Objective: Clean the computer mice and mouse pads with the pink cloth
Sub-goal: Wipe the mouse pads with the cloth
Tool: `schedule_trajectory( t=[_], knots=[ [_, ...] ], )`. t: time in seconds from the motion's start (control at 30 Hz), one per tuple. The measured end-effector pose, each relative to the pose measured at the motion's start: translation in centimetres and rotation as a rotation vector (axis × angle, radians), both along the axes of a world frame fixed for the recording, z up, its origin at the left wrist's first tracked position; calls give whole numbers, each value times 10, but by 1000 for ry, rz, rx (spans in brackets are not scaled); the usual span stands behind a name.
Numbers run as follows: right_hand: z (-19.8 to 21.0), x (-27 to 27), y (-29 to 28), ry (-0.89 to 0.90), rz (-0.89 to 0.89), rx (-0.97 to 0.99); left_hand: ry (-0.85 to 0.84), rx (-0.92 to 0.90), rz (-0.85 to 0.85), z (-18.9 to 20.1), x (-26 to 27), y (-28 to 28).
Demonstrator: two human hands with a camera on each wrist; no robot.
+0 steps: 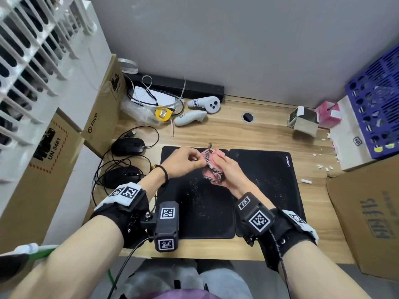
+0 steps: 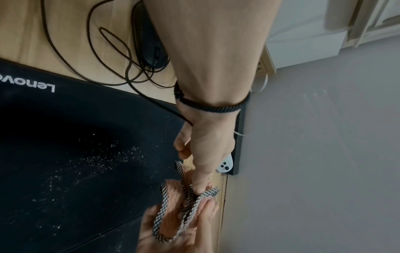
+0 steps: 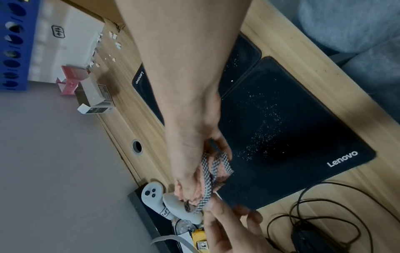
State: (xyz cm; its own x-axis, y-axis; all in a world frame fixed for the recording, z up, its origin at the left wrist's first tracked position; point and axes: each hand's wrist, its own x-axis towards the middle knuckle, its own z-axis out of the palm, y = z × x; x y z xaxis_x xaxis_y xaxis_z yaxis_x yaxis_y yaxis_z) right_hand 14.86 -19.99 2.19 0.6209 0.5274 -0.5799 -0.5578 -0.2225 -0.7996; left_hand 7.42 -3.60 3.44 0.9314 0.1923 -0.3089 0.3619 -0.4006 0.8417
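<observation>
Wrist straps with black-and-white tags sit closest, so both forearms are in shot, reaching out over the desk (image 1: pixel 269 134), pale wood grain. Biggest task items: two black pads, left pad (image 1: pixel 194 201) and right pad (image 1: pixel 272 190), flat, soft-looking, rounded corners, lying side by side and touching, both dusted with white crumbs. Two black mice, far mouse (image 1: pixel 127 146) and near mouse (image 1: pixel 121 175), glossy domes, sit left of the pads in a tangle of thin cable.

Smallest: the cloth (image 1: pixel 212 167), pink and fluffy with a black-and-white checked trim, bunched up above the far edge of the left pad. Right hand (image 1: pixel 232 172) cups it, fingers curled around the bundle; left hand (image 1: pixel 183 161) pinches the checked trim between thumb and fingertip.

Looks to me like the prep step, sorting the cloth into a usable wad, no wiping underway. Next move probably needs a flat face of cloth pressed down and swept across the crumbs, ideally toward one edge so they don't just scatter.
</observation>
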Motion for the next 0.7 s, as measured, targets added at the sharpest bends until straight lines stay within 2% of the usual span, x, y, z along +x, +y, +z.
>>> schedule_trajectory(
  t=[0.13, 0.23, 0.3, 0.33, 0.4, 0.5, 0.6, 0.7],
  knots=[
    [-12, -3, 5, -116, -29, -13, -13, 266, -194, -5, -4, 1],
    [-18, -6, 6, -177, -2, -74, -14, 372, -224, -4, -7, 6],
    [-17, -3, 5, -132, -100, -110, 2, 339, -161, -6, -9, 12],
    [-16, 0, 3, -93, -153, -134, 16, 264, -91, -7, -11, 15],
    [-12, 5, 3, -23, -138, -152, 37, 79, 46, -8, -13, 18],
    [-2, 4, 12, 15, -67, -120, 64, -70, 102, -7, -12, 15],
    [6, 2, 25, -34, 29, -107, 67, -78, 117, -8, -10, 9],
    [8, -1, 30, -80, 159, -109, 61, 50, 98, -5, -10, 5]
  ],
)
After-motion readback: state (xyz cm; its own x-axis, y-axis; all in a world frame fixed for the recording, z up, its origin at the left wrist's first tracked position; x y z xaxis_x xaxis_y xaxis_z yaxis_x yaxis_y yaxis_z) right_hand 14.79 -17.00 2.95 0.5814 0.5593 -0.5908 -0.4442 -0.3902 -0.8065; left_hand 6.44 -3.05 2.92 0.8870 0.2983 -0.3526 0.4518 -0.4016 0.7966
